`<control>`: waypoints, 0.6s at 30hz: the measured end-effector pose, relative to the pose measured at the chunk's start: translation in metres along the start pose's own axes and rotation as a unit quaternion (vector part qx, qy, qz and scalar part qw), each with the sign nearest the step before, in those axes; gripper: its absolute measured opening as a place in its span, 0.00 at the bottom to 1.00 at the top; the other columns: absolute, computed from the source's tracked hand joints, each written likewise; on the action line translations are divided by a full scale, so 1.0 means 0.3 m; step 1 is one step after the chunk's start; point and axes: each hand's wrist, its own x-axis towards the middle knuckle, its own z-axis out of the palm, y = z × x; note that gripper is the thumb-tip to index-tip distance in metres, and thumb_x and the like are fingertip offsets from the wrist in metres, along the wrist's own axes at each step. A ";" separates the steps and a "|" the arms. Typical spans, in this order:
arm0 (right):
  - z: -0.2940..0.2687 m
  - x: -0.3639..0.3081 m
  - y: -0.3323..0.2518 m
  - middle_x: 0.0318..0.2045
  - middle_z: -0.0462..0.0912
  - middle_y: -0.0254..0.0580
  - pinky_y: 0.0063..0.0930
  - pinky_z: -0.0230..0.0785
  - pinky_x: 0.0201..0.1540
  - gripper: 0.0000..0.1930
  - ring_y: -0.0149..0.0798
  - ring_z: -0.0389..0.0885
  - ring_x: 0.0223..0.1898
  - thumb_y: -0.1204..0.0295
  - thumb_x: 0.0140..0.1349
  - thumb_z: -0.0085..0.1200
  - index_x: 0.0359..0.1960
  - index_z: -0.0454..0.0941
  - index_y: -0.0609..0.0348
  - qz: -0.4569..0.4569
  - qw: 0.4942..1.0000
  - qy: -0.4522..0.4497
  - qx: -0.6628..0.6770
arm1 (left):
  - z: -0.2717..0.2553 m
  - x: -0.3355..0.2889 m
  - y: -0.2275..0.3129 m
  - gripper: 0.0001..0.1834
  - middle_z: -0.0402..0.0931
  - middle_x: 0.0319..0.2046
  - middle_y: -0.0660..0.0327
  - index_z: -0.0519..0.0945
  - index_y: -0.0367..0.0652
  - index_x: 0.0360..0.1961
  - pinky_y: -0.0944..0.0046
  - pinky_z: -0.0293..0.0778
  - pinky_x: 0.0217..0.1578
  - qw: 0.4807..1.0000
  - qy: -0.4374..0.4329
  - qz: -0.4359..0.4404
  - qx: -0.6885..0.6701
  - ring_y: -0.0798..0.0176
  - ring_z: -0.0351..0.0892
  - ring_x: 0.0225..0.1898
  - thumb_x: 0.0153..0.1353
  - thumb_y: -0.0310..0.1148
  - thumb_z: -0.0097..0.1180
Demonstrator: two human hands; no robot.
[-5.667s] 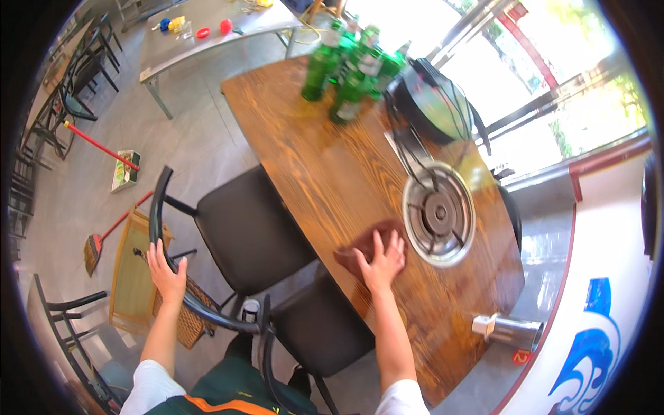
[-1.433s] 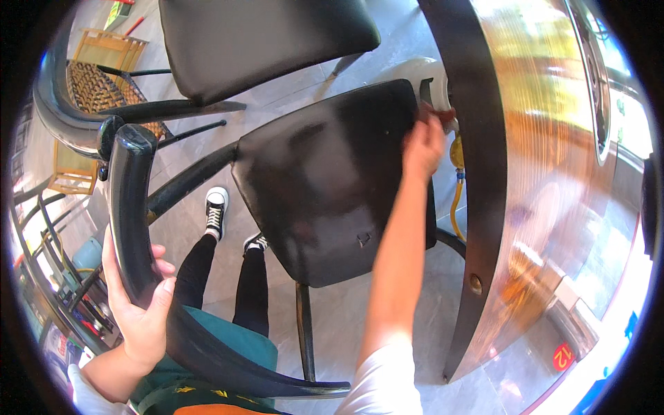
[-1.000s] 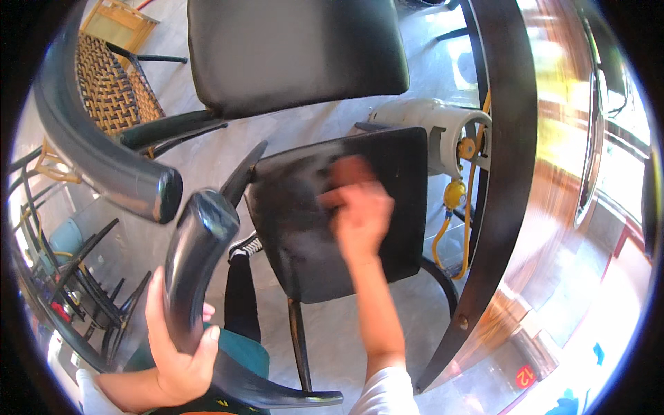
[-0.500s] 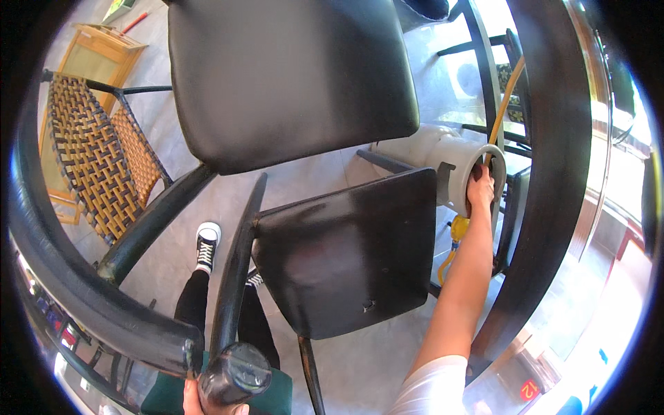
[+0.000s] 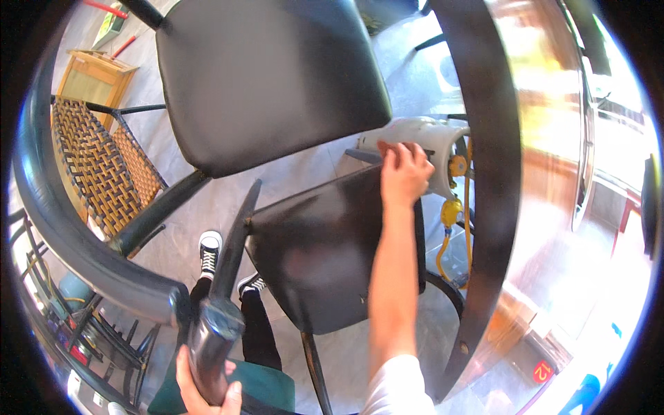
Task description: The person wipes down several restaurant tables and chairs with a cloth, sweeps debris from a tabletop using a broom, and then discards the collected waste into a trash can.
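My left hand (image 5: 191, 387) is wrapped round the thick, rounded end of a black chair armrest (image 5: 216, 346). My right hand (image 5: 407, 173) hovers by the far edge of a black chair seat (image 5: 318, 256), fingers curled. A small brownish thing shows at its fingertips, too indistinct to name. Behind that hand lies a grey gas cylinder (image 5: 443, 131) on its side, partly hidden by the hand and the chair. At its open collar are a brass-coloured valve (image 5: 457, 165) and a yellow regulator (image 5: 452, 210) with a yellow hose (image 5: 440, 259).
A larger black chair seat (image 5: 270, 83) stands beyond, and a woven-back chair (image 5: 97, 166) at left. The dark table edge (image 5: 487, 173) curves down the right side. A green seat (image 5: 266, 384) is at the bottom, and a wooden cabinet (image 5: 93, 79) at upper left.
My right hand has come out of the cylinder's collar and moved left, over the chair seat's far edge. The valve now shows. My left hand still grips the armrest, and the view has shifted.
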 end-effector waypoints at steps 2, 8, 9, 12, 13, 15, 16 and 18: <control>-0.019 -0.092 -0.178 0.39 0.75 0.36 0.44 0.65 0.40 0.06 0.46 0.67 0.42 0.62 0.52 0.52 0.29 0.78 0.45 0.019 0.996 -0.072 0.046 | 0.014 0.002 -0.005 0.41 0.68 0.44 0.48 0.43 0.38 0.64 0.65 0.68 0.42 0.998 0.031 0.019 0.058 0.61 0.72 0.38 0.52 0.17 0.50; -0.244 -0.611 -0.423 0.45 0.75 0.38 0.35 0.65 0.48 0.11 0.45 0.71 0.48 0.70 0.49 0.58 0.37 0.78 0.51 -0.006 0.827 -0.322 0.460 | 0.045 0.032 0.037 0.40 0.67 0.44 0.54 0.45 0.40 0.65 0.67 0.68 0.42 0.997 0.045 0.021 -0.058 0.67 0.70 0.38 0.53 0.23 0.51; -0.266 -0.642 -0.402 0.43 0.77 0.39 0.35 0.66 0.48 0.10 0.46 0.74 0.45 0.70 0.51 0.58 0.37 0.79 0.53 0.134 0.742 -0.394 0.526 | 0.040 0.035 0.035 0.39 0.67 0.44 0.55 0.46 0.40 0.65 0.67 0.68 0.42 0.998 0.030 0.033 -0.053 0.68 0.70 0.38 0.54 0.24 0.51; -0.535 -0.549 -0.417 0.37 0.77 0.41 0.31 0.68 0.44 0.20 0.38 0.76 0.40 0.58 0.62 0.47 0.47 0.71 0.61 0.431 0.424 -0.369 0.705 | 0.016 0.046 -0.015 0.32 0.61 0.56 0.57 0.48 0.41 0.66 0.65 0.65 0.47 0.994 0.038 0.096 -0.039 0.67 0.66 0.49 0.64 0.42 0.37; -0.657 -0.505 -0.466 0.33 0.77 0.43 0.31 0.69 0.41 0.23 0.40 0.76 0.35 0.53 0.63 0.44 0.47 0.69 0.62 0.478 0.348 -0.319 0.741 | 0.025 0.056 -0.024 0.30 0.57 0.59 0.58 0.49 0.42 0.66 0.64 0.60 0.53 0.988 0.038 0.084 -0.123 0.64 0.61 0.55 0.66 0.42 0.34; -0.787 -0.518 -0.539 0.50 0.71 0.51 0.36 0.64 0.52 0.30 0.44 0.71 0.51 0.51 0.63 0.43 0.57 0.60 0.62 0.411 0.373 -0.458 0.694 | 0.024 0.041 0.005 0.29 0.51 0.64 0.57 0.48 0.46 0.67 0.60 0.45 0.64 0.971 -0.007 0.015 -0.237 0.59 0.50 0.65 0.68 0.44 0.30; -0.859 -0.555 -0.589 0.55 0.65 0.53 0.35 0.60 0.56 0.31 0.45 0.65 0.56 0.53 0.61 0.46 0.60 0.57 0.62 0.244 0.596 -0.396 0.654 | 0.038 0.045 0.014 0.29 0.51 0.63 0.57 0.47 0.47 0.67 0.61 0.47 0.63 0.954 0.011 0.036 -0.298 0.59 0.51 0.64 0.67 0.44 0.30; -1.003 -0.675 -0.598 0.61 0.57 0.54 0.36 0.55 0.60 0.36 0.50 0.58 0.62 0.55 0.58 0.52 0.63 0.53 0.61 0.048 0.733 -0.364 0.572 | 0.037 0.050 0.006 0.31 0.51 0.64 0.57 0.44 0.48 0.67 0.62 0.51 0.61 0.939 0.003 0.079 -0.335 0.60 0.52 0.63 0.67 0.46 0.31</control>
